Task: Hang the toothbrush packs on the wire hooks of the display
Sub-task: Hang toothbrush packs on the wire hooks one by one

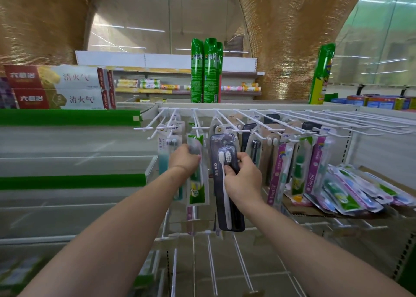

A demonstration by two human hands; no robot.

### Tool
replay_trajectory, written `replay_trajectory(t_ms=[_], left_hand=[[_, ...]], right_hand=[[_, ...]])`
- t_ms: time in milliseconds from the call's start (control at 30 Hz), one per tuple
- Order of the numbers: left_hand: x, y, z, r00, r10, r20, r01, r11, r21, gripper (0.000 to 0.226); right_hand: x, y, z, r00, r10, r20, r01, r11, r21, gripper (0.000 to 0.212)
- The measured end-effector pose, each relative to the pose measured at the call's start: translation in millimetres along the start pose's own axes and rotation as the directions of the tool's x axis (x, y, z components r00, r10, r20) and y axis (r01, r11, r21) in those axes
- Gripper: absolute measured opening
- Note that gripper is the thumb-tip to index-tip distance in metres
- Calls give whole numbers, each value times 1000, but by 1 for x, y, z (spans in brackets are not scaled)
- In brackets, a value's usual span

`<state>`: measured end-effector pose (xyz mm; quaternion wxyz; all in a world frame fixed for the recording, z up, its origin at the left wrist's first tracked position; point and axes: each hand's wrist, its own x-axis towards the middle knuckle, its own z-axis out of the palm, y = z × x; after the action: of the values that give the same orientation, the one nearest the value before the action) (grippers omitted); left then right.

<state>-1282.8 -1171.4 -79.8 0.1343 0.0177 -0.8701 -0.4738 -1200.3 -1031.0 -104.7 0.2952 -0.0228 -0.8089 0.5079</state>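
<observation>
Stacked toothpaste boxes (60, 87) sit on the shelf at far left; the left hand (185, 160) grips a green-and-clear toothbrush pack (197, 172) hanging from a white wire hook (198, 125); just beside it, the right hand (244, 177) pinches a dark AUBO toothbrush pack (226, 184), its top at the hooks' level; further right, loose packs (360, 193) lie heaped on cardboard (299, 209).

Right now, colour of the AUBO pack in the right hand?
Black AUBO toothbrush pack with white lettering, gripped by the right hand; head view.
</observation>
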Motion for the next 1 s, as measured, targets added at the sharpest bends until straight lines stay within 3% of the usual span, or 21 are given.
replay_trajectory(t_ms=[367, 567, 767, 1000], left_hand=[[29, -3, 6, 998, -39, -39, 43, 993, 112, 12], [13, 0, -5, 999, 32, 4, -30, 892, 452, 26], [-4, 9, -1, 995, 21, 99, -68, 860, 505, 29], [-36, 15, 21, 967, -12, 256, -141, 810, 570, 34]], right_hand=[[8, 8, -3, 999, 21, 46, -21, 1000, 3, 28], [7, 15, -9, 996, 35, 85, -34, 999, -15, 25], [2, 21, -19, 994, 41, 98, -44, 999, 25, 19], [3, 36, -42, 996, 91, 16, -91, 996, 4, 16]])
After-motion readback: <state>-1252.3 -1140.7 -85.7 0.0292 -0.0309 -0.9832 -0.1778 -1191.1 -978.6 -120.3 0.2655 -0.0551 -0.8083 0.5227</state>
